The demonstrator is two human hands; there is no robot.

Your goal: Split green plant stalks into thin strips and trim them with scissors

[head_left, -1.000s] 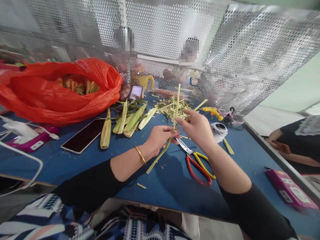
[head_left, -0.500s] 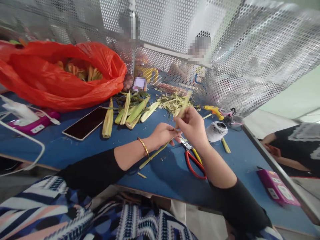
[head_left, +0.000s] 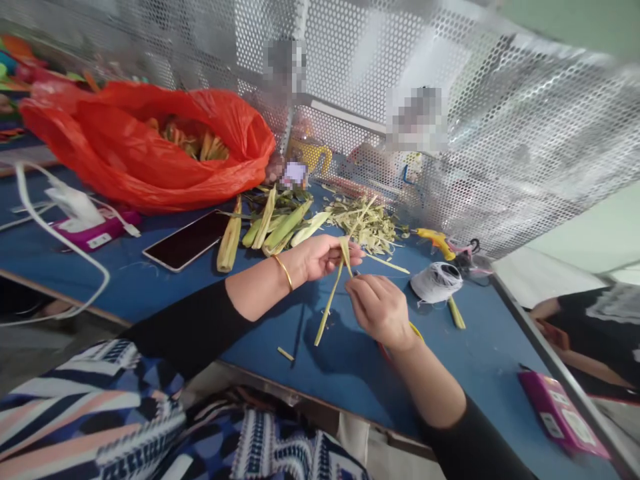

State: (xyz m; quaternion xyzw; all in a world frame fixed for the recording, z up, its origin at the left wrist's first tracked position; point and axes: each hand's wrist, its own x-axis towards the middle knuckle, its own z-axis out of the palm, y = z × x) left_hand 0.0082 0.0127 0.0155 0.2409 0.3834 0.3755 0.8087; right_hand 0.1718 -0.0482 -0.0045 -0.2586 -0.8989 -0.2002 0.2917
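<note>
Strips of pale green corn husk [head_left: 330, 301] cross at the fingers of my left hand [head_left: 327, 257], which pinches them above the table. One strip hangs down toward me, and others stick out up and to the right. Just below and to the right, my right hand [head_left: 381, 308] has its fingers closed on the end of a folded strip. Under that hand lie pliers, mostly hidden, with a bit of yellow handle [head_left: 416, 331] showing. A short cut piece of husk [head_left: 285, 354] rests near the table's front edge.
Corn husks [head_left: 287, 227] and a heap of shreds [head_left: 367, 223] lie behind my hands. At left are a red plastic bag [head_left: 165, 180], a phone [head_left: 187, 241] and a white cable [head_left: 100, 267]. A white thread spool [head_left: 437, 283], yellow glue gun [head_left: 436, 243] and purple pack [head_left: 563, 413] are at right. A mesh partition [head_left: 350, 60] stands behind.
My right hand has moved down and toward me, from above the left hand to below it, drawing a strip folded over the left fingers. The pliers are now mostly covered. The view has shifted slightly.
</note>
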